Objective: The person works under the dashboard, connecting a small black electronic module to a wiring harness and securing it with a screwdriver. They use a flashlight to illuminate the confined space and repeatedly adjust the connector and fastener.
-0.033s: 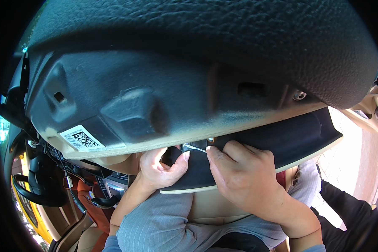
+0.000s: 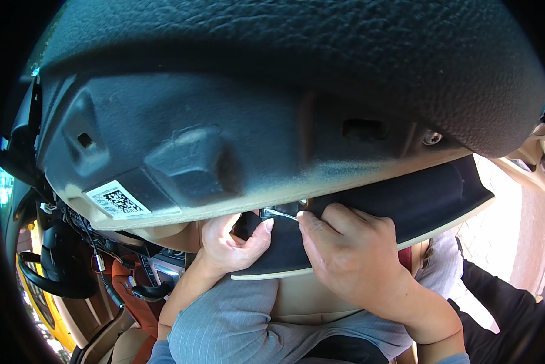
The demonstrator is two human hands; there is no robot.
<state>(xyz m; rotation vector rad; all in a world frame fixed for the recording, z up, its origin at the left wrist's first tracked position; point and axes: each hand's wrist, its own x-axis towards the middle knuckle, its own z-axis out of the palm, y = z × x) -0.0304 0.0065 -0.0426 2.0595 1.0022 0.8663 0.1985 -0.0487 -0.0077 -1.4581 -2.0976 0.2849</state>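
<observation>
My right hand [image 2: 345, 255] pinches a thin metal tool [image 2: 284, 215], whose tip rests at a small dark fitting [image 2: 266, 212] below the lip of the dashboard trim [image 2: 236, 103]. My left hand [image 2: 230, 242] is just left of that fitting, thumb raised beside it and fingers curled partly out of sight under the lip; what they hold is hidden. Beneath both hands lies a black panel with a cream edge [image 2: 433, 194], probably a compartment lid. The trim's exposed dark face carries a white code label [image 2: 118, 199], a screw [image 2: 432, 138] and rectangular holes.
A steering wheel [image 2: 39, 279], loose wiring [image 2: 100, 261] and a centre console [image 2: 160, 276] are at the left. Below are legs in grey trousers [image 2: 218, 321]. At the right an open door [image 2: 533, 158] shows pale pavement [image 2: 497, 224] and dark cloth [image 2: 497, 309] outside.
</observation>
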